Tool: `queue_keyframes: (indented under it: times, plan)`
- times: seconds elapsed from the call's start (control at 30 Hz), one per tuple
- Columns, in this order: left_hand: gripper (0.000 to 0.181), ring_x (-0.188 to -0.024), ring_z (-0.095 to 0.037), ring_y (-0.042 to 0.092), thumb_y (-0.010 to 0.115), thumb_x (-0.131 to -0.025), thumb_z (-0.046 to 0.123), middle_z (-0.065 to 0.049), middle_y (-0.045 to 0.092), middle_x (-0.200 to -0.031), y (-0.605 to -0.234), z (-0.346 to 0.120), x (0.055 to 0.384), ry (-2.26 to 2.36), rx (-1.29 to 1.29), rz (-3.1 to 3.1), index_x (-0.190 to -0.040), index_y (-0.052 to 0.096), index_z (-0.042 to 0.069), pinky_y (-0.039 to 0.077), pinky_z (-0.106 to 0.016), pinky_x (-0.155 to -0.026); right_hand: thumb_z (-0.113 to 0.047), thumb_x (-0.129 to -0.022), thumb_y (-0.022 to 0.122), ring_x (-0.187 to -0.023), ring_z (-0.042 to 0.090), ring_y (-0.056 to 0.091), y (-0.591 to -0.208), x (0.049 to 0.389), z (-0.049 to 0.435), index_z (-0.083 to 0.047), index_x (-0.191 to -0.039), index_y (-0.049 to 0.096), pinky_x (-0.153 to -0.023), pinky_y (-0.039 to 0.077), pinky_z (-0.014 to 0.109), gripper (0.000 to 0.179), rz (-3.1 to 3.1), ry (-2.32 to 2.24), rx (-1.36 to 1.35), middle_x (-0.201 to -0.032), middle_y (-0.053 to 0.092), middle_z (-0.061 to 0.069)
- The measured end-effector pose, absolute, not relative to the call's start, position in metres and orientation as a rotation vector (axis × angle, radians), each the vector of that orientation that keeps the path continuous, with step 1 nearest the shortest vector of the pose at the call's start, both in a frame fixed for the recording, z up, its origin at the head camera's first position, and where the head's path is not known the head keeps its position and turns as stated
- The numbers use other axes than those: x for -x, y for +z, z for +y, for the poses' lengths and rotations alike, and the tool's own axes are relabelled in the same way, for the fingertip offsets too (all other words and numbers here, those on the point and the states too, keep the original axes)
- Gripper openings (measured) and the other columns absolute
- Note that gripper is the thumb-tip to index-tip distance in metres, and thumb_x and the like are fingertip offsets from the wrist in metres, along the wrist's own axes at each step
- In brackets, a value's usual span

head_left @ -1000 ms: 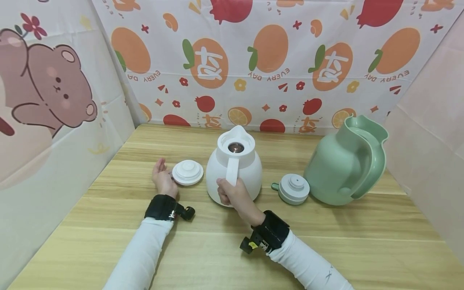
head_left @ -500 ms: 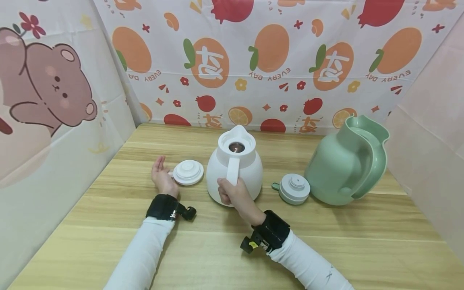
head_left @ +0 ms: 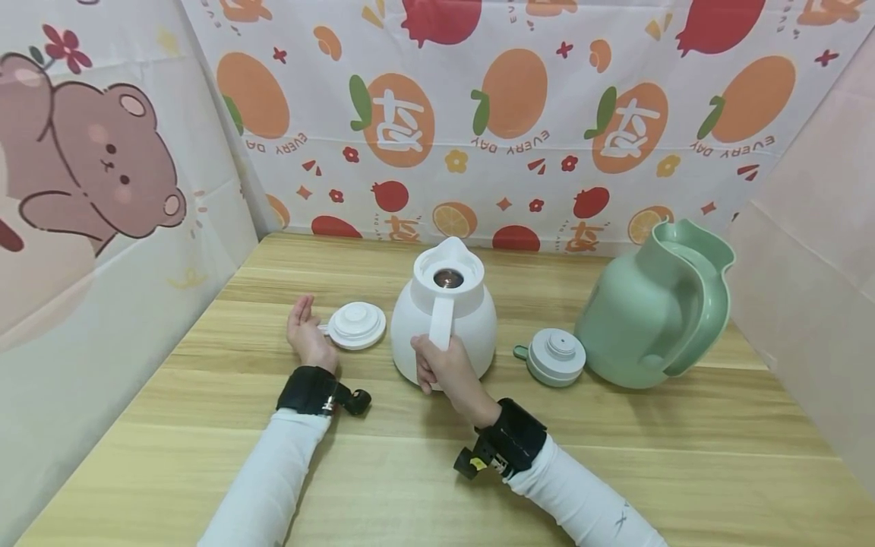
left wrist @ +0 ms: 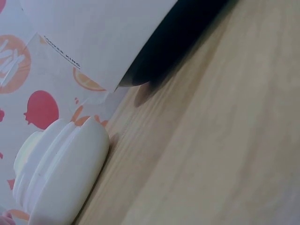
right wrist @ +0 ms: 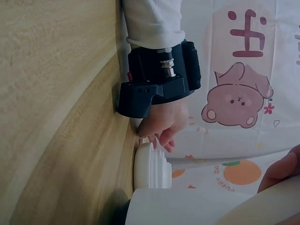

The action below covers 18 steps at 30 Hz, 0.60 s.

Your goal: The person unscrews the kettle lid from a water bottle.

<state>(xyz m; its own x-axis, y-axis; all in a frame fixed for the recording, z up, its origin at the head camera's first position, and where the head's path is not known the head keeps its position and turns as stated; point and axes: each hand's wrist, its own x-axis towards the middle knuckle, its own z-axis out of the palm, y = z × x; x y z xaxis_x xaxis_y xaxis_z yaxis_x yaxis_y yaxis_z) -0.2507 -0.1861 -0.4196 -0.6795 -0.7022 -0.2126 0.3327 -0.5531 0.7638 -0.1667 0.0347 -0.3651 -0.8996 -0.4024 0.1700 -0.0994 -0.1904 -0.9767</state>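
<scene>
A white thermos jug (head_left: pixel 405 334) stands upright on the wooden table, its round mouth uncovered. My right hand (head_left: pixel 451 372) grips the jug's handle (head_left: pixel 441 319) near its lower end, fingers curled round it. To the left of the jug lies a white stepped lid (head_left: pixel 357 325), its narrow tab pointing left. My left hand (head_left: pixel 311 338) rests beside that tab with loose fingers, holding nothing. In the right wrist view, the left hand (right wrist: pixel 164 123) is right at the edge of the white lid (right wrist: pixel 152 166). Only a bit of finger shows at the corner of the left wrist view.
At the right stands a green thermos jug (head_left: pixel 636 311), open at the top, its handle toward the right front. A pale grey-green lid (head_left: pixel 555 357) with a green tab lies against its left side. Printed cloths (head_left: pixel 513 167) hang round the back and sides of the table (head_left: pixel 410 486).
My left hand has drawn slightly left, away from the white lid, so that its tab shows between them. The right hand keeps its grip on the white jug's handle.
</scene>
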Motion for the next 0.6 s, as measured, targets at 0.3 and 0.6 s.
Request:
queue_keyframes:
  times: [0.3, 0.6]
  plan:
    - [0.042, -0.12, -0.018, 0.035, 0.029, -0.093, -0.01, -0.006, 0.052, -0.126, -0.419, -0.1889, 0.2468, -2.235, -0.714, -0.989, -0.127, 0.05, 0.003, 0.025, -0.02, -0.09, -0.01, -0.092, 0.055, -0.052, 0.017, 0.051, -0.3695, 0.1614, 0.0304, -0.002, -0.082, 0.048, -0.058, 0.044, 0.026, 0.015, 2.038, -2.356, 0.578, -0.056, 0.048, 0.006]
    - [0.041, -0.12, -0.018, 0.038, 0.029, -0.091, -0.012, -0.008, 0.053, -0.124, -0.4211, -0.1861, 0.2474, -2.239, -0.709, -0.944, -0.123, 0.052, 0.002, 0.027, -0.022, -0.09, -0.007, -0.087, 0.048, -0.076, 0.013, 0.047, -0.3731, 0.1615, 0.0305, -0.002, -0.101, 0.033, -0.064, 0.041, 0.022, 0.021, 2.024, -2.901, 0.546, -0.088, 0.042, 0.007]
